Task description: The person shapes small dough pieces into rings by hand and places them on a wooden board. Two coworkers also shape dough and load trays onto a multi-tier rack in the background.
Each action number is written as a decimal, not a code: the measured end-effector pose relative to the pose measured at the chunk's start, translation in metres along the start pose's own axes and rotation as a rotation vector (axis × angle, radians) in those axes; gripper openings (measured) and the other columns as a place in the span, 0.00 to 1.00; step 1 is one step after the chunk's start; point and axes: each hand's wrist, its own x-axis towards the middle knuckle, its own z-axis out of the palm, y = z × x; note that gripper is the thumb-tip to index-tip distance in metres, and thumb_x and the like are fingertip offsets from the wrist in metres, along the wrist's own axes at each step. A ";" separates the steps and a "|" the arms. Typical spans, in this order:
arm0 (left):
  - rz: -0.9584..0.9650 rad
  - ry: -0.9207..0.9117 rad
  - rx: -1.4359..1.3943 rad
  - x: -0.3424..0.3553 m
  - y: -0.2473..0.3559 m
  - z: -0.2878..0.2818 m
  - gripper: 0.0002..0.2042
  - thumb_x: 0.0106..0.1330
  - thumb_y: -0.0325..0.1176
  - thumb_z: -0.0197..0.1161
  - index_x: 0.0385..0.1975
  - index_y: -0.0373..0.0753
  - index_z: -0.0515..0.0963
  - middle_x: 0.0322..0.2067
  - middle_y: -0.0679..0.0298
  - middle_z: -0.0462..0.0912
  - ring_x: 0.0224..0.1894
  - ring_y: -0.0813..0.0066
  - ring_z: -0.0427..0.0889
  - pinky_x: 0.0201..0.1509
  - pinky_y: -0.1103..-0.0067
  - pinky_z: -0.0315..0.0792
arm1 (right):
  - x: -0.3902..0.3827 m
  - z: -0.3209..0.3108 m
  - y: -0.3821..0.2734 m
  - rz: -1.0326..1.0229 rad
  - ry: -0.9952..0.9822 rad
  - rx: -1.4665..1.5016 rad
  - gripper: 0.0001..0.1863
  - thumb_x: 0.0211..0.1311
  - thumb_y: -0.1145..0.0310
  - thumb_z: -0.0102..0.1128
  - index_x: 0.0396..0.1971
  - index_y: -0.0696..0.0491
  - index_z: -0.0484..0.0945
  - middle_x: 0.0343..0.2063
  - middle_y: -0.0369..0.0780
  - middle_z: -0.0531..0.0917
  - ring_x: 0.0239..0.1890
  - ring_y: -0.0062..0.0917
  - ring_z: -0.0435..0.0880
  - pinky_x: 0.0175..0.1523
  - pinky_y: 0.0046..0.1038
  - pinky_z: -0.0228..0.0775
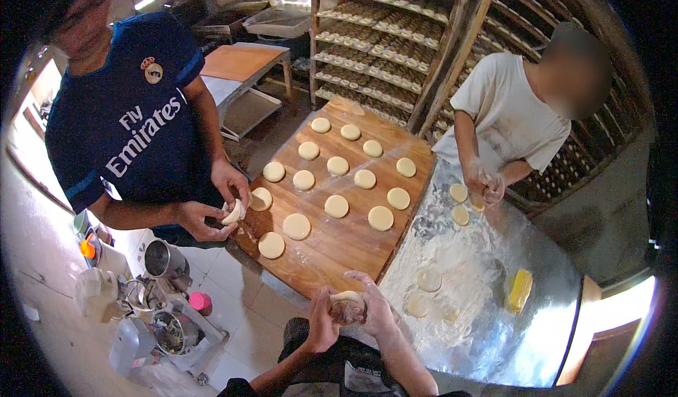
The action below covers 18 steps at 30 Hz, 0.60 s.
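Just off the near edge of the wooden board, I hold a piece of pale dough (347,297) with brown filling showing under its upper rim. My left hand (324,323) grips it from the left side, fingers curled. On the other side my right hand (378,314) cups it, with one finger stretched over toward the board. Part of the dough is hidden between my palms. Several flat, round dough pieces (336,206) lie spaced out on the wooden board (321,256). A dark brown crumbly patch (256,226) sits at the board's left edge.
At left, a co-worker in dark blue (134,115) pinches a dough piece (232,213). Another in white (505,93) handles dough by the floured metal table (544,256), which bears a yellow packet (520,291). Metal pots (166,259) stand lower left; filled racks (381,44) stand behind.
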 end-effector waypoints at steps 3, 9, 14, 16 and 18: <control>-0.881 -0.204 -0.778 0.010 0.005 -0.008 0.14 0.76 0.45 0.50 0.47 0.39 0.70 0.33 0.63 0.75 0.31 0.72 0.77 0.32 0.74 0.73 | -0.001 0.005 0.004 0.073 0.015 -0.497 0.23 0.79 0.53 0.38 0.64 0.50 0.63 0.40 0.40 0.78 0.37 0.23 0.78 0.43 0.27 0.72; -0.237 -0.587 -0.052 0.056 0.037 -0.036 0.12 0.76 0.35 0.46 0.51 0.35 0.70 0.38 0.43 0.80 0.40 0.43 0.81 0.45 0.60 0.74 | -0.006 0.007 0.017 -0.067 0.059 -0.276 0.25 0.80 0.51 0.33 0.63 0.51 0.67 0.54 0.40 0.75 0.56 0.26 0.73 0.62 0.31 0.65; -0.242 -0.580 -0.208 0.079 0.049 -0.030 0.16 0.76 0.38 0.47 0.53 0.33 0.70 0.42 0.40 0.80 0.44 0.41 0.81 0.47 0.58 0.74 | 0.013 -0.003 0.026 -0.231 0.110 -0.416 0.35 0.76 0.39 0.33 0.67 0.51 0.60 0.42 0.38 0.78 0.37 0.24 0.79 0.44 0.28 0.74; -0.189 -0.512 -0.286 0.090 0.043 -0.019 0.17 0.75 0.40 0.50 0.53 0.33 0.70 0.37 0.42 0.81 0.39 0.42 0.81 0.41 0.56 0.74 | 0.022 -0.007 0.023 0.000 0.295 -0.214 0.33 0.76 0.42 0.36 0.68 0.52 0.59 0.44 0.40 0.79 0.42 0.29 0.80 0.50 0.33 0.72; -0.205 -0.532 0.195 0.103 0.033 -0.013 0.18 0.74 0.42 0.52 0.53 0.33 0.71 0.36 0.43 0.80 0.38 0.43 0.80 0.40 0.55 0.73 | 0.027 -0.008 0.016 -0.106 0.446 -0.540 0.30 0.77 0.47 0.40 0.67 0.53 0.59 0.50 0.46 0.78 0.52 0.37 0.77 0.58 0.39 0.68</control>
